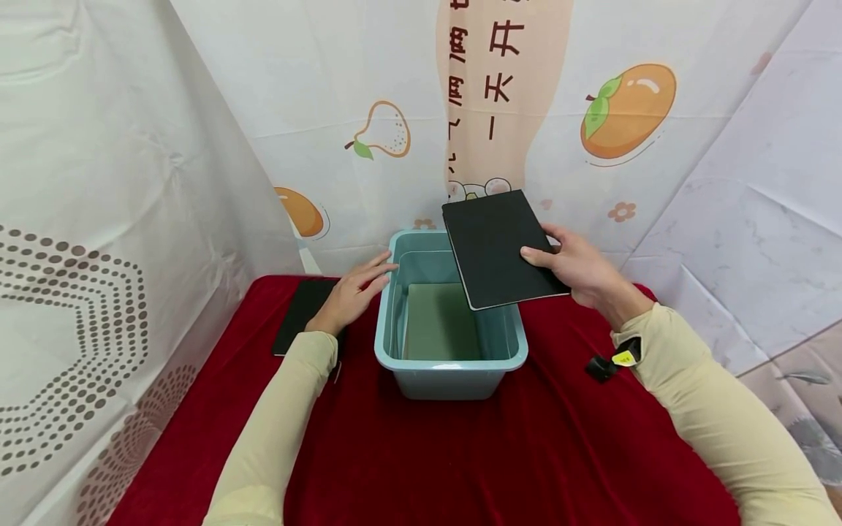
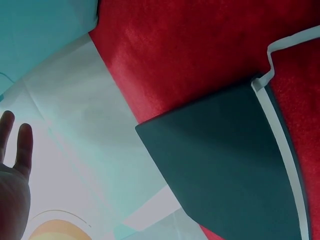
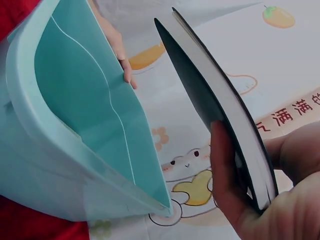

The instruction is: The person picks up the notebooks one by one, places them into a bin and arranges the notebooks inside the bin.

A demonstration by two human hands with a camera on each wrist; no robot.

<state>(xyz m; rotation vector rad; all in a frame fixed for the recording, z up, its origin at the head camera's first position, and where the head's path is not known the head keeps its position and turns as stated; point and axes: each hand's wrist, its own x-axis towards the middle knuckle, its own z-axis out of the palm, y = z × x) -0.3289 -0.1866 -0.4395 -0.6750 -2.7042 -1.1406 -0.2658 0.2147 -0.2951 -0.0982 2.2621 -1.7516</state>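
Note:
My right hand (image 1: 585,270) grips a black notebook (image 1: 496,252) by its right edge, thumb on top of the cover. The notebook is tilted above the right part of a blue plastic bin (image 1: 444,365). Its pale page edges (image 3: 215,82) show in the right wrist view. A flat greenish book (image 1: 439,321) lies at the bottom of the bin. With its fingers extended, my left hand (image 1: 355,292) touches the bin's left rim. Another dark notebook (image 2: 215,155) with a pale strap (image 2: 282,140) lies left of the bin, partly hidden under my left arm.
A red cloth (image 1: 408,460) covers the table under the bin. Behind it hangs a white printed curtain (image 1: 316,95) with fruit pictures and writing. More hanging cloth (image 1: 99,146) closes in the left side. A black device with a yellow label (image 1: 625,358) sits on my right wrist.

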